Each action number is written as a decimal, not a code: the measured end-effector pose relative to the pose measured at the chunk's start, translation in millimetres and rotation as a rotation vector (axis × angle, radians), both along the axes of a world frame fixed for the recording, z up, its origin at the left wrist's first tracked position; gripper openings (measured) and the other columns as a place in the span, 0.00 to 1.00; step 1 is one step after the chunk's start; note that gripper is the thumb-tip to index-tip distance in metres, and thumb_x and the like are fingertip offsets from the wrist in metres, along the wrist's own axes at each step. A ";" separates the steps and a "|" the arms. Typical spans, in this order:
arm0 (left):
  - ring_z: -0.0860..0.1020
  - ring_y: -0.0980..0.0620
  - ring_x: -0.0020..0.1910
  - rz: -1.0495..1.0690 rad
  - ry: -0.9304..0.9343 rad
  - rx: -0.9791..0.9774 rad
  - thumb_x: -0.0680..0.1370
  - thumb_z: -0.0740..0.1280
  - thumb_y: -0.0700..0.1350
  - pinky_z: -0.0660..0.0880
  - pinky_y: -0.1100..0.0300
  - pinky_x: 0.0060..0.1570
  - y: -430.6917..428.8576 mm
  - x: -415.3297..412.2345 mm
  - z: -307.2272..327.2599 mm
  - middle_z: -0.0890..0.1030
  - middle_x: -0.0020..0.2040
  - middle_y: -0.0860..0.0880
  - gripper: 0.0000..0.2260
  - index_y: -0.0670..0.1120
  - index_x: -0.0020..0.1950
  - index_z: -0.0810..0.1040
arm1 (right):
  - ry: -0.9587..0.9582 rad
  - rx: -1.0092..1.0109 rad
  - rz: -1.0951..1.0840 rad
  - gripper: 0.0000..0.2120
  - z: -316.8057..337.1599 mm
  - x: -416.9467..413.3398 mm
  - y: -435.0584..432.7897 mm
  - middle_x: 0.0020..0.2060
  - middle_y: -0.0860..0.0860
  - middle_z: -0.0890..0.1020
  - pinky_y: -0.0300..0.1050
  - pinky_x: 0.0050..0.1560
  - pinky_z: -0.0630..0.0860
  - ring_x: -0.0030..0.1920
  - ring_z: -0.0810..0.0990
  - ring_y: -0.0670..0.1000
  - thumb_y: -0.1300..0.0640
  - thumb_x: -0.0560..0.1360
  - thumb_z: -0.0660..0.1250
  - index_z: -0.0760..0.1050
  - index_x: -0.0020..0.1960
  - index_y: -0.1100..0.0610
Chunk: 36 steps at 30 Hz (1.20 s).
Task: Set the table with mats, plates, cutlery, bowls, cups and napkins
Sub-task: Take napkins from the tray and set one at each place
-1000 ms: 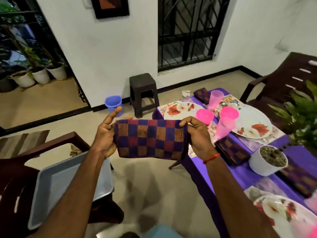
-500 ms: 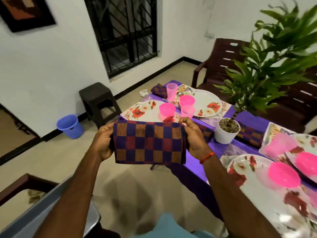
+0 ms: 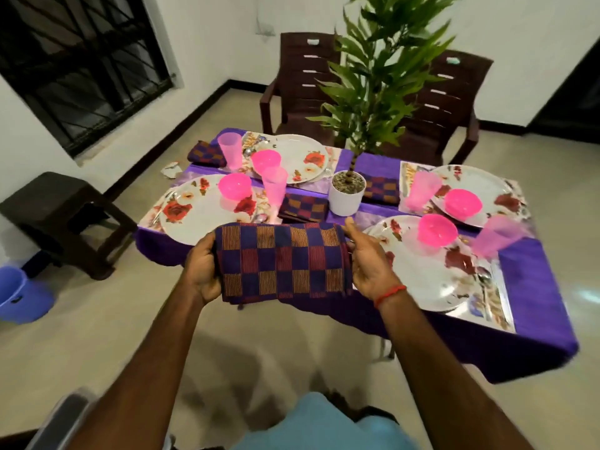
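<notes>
The near-left plate (image 3: 194, 222) sits at the left front corner of the purple tablecloth (image 3: 535, 287). Just in front of its right rim, the left hand (image 3: 203, 271) grips one short end of the checked napkin (image 3: 282, 261). Its fingers curl round behind the cloth, so their tips are hidden. The napkin is folded into a thick oblong and held in the air, not yet on the table. Its long axis runs left to right, roughly along the table's near edge, over the gap between the two near plates. Just beyond it a laid napkin (image 3: 303, 207) already lies beside the near-left plate, with the white plant pot (image 3: 345, 196) a little to its right. The right hand (image 3: 370, 264) clasps the other short end, palm turned up, thumb lying over the top corner and fingers tucked under the fold out of sight. To its right lies the near-right plate (image 3: 431, 280). That setting looks like the only one with no napkin beside it, so I judge this one is meant for it. The spot lies forward and slightly right of the hands, nearer the right hand. The oblong could probably go down much as it is held, on the bare cloth beside that plate's left rim and short of the pot.
</notes>
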<state>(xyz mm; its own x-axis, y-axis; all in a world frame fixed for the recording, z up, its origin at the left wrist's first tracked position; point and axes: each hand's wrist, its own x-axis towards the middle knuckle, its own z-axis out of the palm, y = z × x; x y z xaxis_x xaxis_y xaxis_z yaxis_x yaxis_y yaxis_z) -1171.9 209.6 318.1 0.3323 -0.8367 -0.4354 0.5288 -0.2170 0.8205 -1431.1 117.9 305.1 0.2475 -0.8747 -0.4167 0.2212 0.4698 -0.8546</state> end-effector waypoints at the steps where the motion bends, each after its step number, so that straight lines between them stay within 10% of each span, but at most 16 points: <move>1: 0.86 0.50 0.43 -0.025 0.016 0.002 0.85 0.57 0.52 0.82 0.52 0.42 -1.1 -4.0 -3.5 0.88 0.45 0.50 0.17 0.48 0.51 0.83 | 0.069 -0.087 0.010 0.13 -0.1 -4.7 2.6 0.52 0.56 0.87 0.54 0.55 0.82 0.53 0.85 0.59 0.51 0.81 0.66 0.82 0.59 0.58; 6: 0.78 0.53 0.39 -0.174 0.359 -0.105 0.83 0.55 0.53 0.78 0.55 0.41 -0.5 -17.5 -20.1 0.80 0.34 0.52 0.18 0.49 0.39 0.78 | 0.377 -0.293 -0.030 0.13 -0.5 -27.3 9.1 0.52 0.50 0.87 0.52 0.58 0.82 0.54 0.85 0.53 0.62 0.80 0.68 0.81 0.64 0.58; 11: 0.80 0.36 0.57 -0.538 0.426 -0.028 0.77 0.58 0.74 0.76 0.41 0.58 -8.9 -40.8 -32.4 0.81 0.62 0.37 0.37 0.42 0.63 0.78 | 0.418 -0.411 0.081 0.14 13.8 -47.4 13.8 0.53 0.47 0.86 0.43 0.59 0.80 0.54 0.85 0.47 0.65 0.82 0.63 0.79 0.65 0.57; 15: 0.82 0.39 0.60 -0.881 0.271 0.019 0.68 0.82 0.54 0.79 0.45 0.59 -6.3 -80.3 -31.0 0.80 0.66 0.36 0.33 0.40 0.68 0.80 | 0.758 -0.655 0.237 0.19 7.2 -62.4 14.4 0.68 0.49 0.78 0.51 0.71 0.71 0.68 0.76 0.49 0.58 0.82 0.64 0.73 0.73 0.53; 19: 0.82 0.38 0.59 -1.038 0.099 0.047 0.64 0.84 0.40 0.78 0.43 0.62 -13.6 -128.2 -35.0 0.80 0.65 0.34 0.34 0.38 0.68 0.77 | 1.012 -0.835 0.209 0.22 4.4 -83.6 13.9 0.68 0.48 0.78 0.54 0.65 0.75 0.66 0.77 0.53 0.52 0.82 0.64 0.70 0.75 0.45; 24: 0.83 0.37 0.57 -0.888 0.113 0.033 0.64 0.81 0.37 0.81 0.44 0.57 -29.2 -179.7 -35.7 0.81 0.63 0.34 0.32 0.37 0.67 0.77 | 0.685 -0.532 -0.172 0.25 -6.4 -145.4 11.1 0.63 0.48 0.80 0.44 0.63 0.73 0.63 0.77 0.46 0.44 0.78 0.70 0.70 0.73 0.44; 28: 0.85 0.37 0.52 -0.755 0.129 0.018 0.63 0.81 0.36 0.83 0.46 0.48 -41.4 -207.5 -31.8 0.83 0.59 0.34 0.31 0.37 0.64 0.79 | 0.244 0.134 -0.070 0.45 -35.5 -192.4 25.7 0.68 0.56 0.77 0.62 0.69 0.73 0.66 0.77 0.58 0.23 0.66 0.67 0.71 0.72 0.51; 32: 0.84 0.36 0.55 -0.711 0.140 0.012 0.70 0.73 0.35 0.82 0.44 0.51 -56.1 -238.3 -29.9 0.82 0.62 0.34 0.27 0.36 0.69 0.75 | -0.302 0.364 -0.011 0.28 -55.6 -210.4 55.1 0.65 0.63 0.78 0.66 0.64 0.76 0.63 0.79 0.64 0.38 0.78 0.65 0.78 0.66 0.60; 36: 0.83 0.36 0.58 -0.707 0.101 0.018 0.72 0.73 0.34 0.82 0.43 0.51 -69.4 -265.8 -33.0 0.80 0.65 0.33 0.26 0.39 0.70 0.75 | -0.368 0.164 0.013 0.21 -39.4 -230.6 46.9 0.67 0.64 0.77 0.61 0.60 0.80 0.66 0.77 0.65 0.63 0.80 0.65 0.70 0.73 0.62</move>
